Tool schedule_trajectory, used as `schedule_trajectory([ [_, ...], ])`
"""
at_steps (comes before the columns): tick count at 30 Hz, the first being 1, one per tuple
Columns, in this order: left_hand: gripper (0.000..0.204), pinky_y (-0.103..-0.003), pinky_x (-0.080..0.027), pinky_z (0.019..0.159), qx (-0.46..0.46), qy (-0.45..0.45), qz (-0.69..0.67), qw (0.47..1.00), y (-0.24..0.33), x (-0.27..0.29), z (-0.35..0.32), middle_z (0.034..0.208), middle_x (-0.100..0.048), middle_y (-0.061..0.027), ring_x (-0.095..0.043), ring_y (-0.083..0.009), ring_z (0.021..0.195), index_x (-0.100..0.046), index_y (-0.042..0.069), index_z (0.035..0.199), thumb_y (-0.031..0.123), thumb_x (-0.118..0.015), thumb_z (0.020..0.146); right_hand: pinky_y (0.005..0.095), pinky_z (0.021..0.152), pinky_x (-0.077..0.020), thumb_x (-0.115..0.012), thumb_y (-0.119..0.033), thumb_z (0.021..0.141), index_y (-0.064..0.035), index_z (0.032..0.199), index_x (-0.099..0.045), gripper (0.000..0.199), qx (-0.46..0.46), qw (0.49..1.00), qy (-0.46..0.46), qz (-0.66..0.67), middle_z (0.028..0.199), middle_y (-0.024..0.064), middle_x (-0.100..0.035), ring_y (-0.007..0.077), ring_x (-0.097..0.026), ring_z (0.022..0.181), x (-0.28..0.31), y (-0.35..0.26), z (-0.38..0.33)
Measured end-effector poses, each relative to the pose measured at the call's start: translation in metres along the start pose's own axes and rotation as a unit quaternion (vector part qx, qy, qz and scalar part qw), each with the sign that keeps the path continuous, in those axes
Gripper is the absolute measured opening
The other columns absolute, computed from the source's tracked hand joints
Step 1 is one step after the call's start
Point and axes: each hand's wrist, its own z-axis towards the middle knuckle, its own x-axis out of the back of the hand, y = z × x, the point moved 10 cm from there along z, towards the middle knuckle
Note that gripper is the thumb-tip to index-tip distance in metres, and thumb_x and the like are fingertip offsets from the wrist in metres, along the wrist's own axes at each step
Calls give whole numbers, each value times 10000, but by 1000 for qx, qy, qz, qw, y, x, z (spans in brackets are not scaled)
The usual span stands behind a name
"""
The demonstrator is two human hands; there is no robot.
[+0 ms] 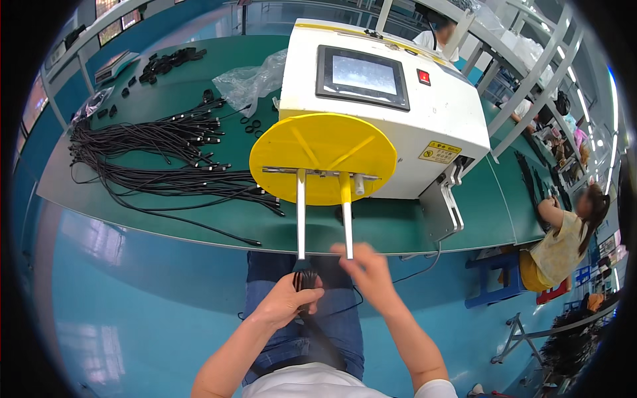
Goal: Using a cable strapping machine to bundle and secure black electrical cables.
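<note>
My left hand [286, 300] is closed around a coiled bundle of black cable [304, 281], held over my lap below the table edge. My right hand [371, 273] is beside the tip of the right-hand prong [348, 225]; its fingers are slightly blurred and look apart, with nothing visible between them. Both prongs stick out toward me from a yellow disc [323, 149] on the front of a white machine [385, 139]. The left-hand prong [301, 219] ends just above the cable bundle. No cable is wound on either prong.
Many black cables [146, 152] with plug ends lie on the green table [371, 229] at left. Behind them are small black coils [171, 63] and a clear plastic bag [255, 83]. A metal bracket [443, 211] stands at the machine's right. Another person [554, 245] sits farther right.
</note>
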Motion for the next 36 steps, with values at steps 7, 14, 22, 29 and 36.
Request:
schedule_trajectory([
  [7,132,-283,-434,550,-37,72,68,994,12,16,3,658,-512,-39,-507,-127,569,-527,20,866,100,-629,843,356,640,-470,-629,-2,753,-51,941,-631,194,-66,974,107,-189,828,126,-566,258,-594,723,30,54,43],
  [14,160,-243,-382,513,-3,65,-82,995,2,22,16,665,-457,-13,-448,-102,554,-514,39,849,180,-565,903,373,623,-460,-651,4,717,-47,840,-608,140,-35,979,100,-174,802,100,-576,275,-576,712,32,69,58],
  [22,167,-229,-358,516,4,14,-264,965,8,3,33,677,-447,-5,-426,-98,555,-540,28,919,195,-536,920,356,640,-475,-667,1,696,-38,817,-627,133,-23,966,68,-250,754,111,-585,285,-580,682,34,74,70],
  [29,429,-237,-448,540,-100,83,61,990,43,2,31,685,-491,-12,-505,-79,562,-513,7,1235,121,-650,845,281,567,-489,-644,24,718,-16,851,-649,139,-116,988,81,-65,712,77,-626,175,-598,622,46,86,67],
  [36,516,-221,-463,533,-179,78,240,951,63,-18,54,727,-514,-12,-531,-76,592,-495,16,1261,64,-690,786,240,523,-477,-617,0,734,0,814,-659,90,-235,969,46,53,689,57,-633,102,-575,595,53,102,54],
])
